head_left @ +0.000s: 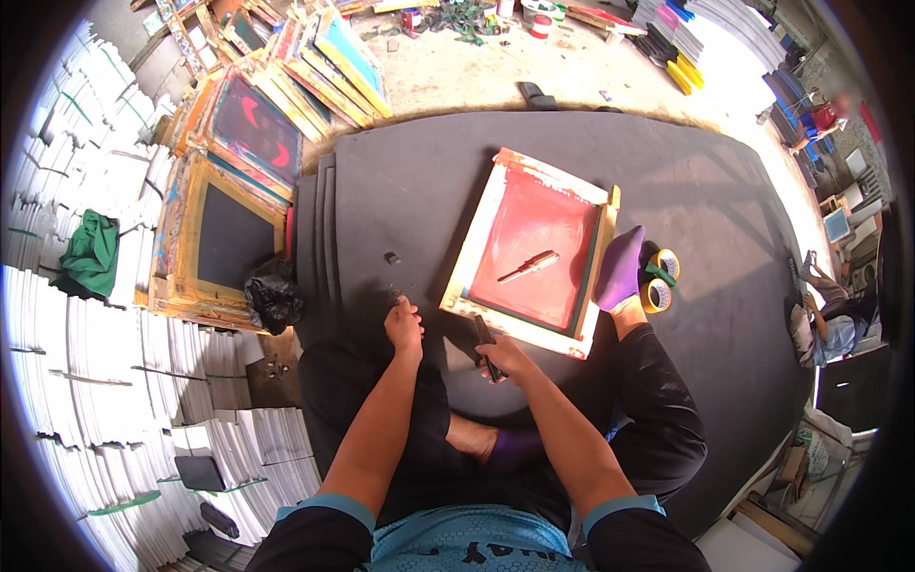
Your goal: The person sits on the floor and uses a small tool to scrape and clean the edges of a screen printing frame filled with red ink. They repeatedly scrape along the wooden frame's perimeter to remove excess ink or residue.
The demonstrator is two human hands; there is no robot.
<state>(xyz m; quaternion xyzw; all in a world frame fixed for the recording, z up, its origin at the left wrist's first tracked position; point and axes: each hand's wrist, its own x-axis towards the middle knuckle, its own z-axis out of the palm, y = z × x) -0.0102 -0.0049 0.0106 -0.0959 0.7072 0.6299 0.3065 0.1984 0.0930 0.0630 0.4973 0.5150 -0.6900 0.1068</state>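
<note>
My right hand (507, 360) is wrapped round a slim dark hand tool (485, 336) whose exact kind I cannot make out. The tool points away from me, close to the near edge of a wooden screen-printing frame (541, 334). The frame lies tilted on the dark sheets, with reddish mesh. On the mesh rests a narrow brown-and-silver tool (528, 267), like a closed knife. Left of the frame, my left hand (405, 329) is closed, thumb and fingers pressed together; anything inside is hidden. Small dark crumbs (405, 290) and a dark lump (392, 257) lie beyond it.
I sit on stacked dark foam sheets (705, 315). My purple-socked foot (621, 267) is beside the frame, near tape rolls (658, 295). More screen frames (224, 229), a black plastic bag (274, 296) and white sheet stacks (86, 362) stand left. Other people (822, 119) are far right.
</note>
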